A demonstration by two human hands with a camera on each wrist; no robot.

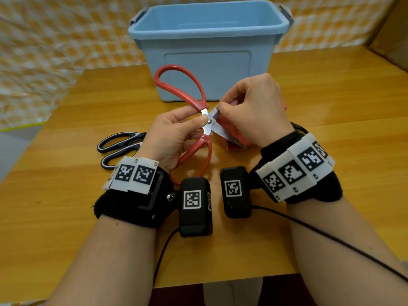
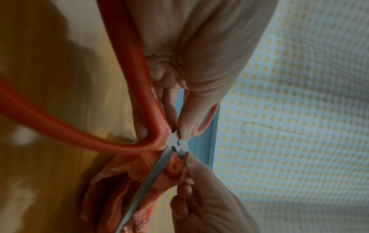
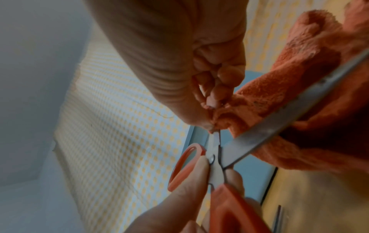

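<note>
Head view: red scissors (image 1: 207, 128) held in the air over the middle of the tabletop (image 1: 331, 96), blades spread apart, one handle loop pointing up toward the far edge, the other down toward the near edge. Gripped by the left hand (image 1: 174, 138), thumb pressed on the pivot screw, the other fingers curled behind the blades and around the lower loop. Just beside it, to the right, an orange cloth (image 1: 239, 140), bunched under the right hand (image 1: 254, 107) and touching the long blade. Right hand closed in a pinch, thumb and fingertips clamped on the cloth against the other blade, close to the pivot.

Left wrist view: long blade lying across the fluffy cloth, thumb tip at the screw. Right wrist view: cloth folded along the long blade, pinched by the fingertips right above the pivot.

Further out, on the tabletop toward the left edge, black-and-grey scissors (image 1: 119, 146) lying flat, handles to the left, blades hidden behind the left hand. Behind both hands, near the far edge, a light blue plastic bin (image 1: 207, 85), upright and open at the top. Beyond the far edge, a yellow-and-white checked sheet (image 1: 55, 40).
</note>
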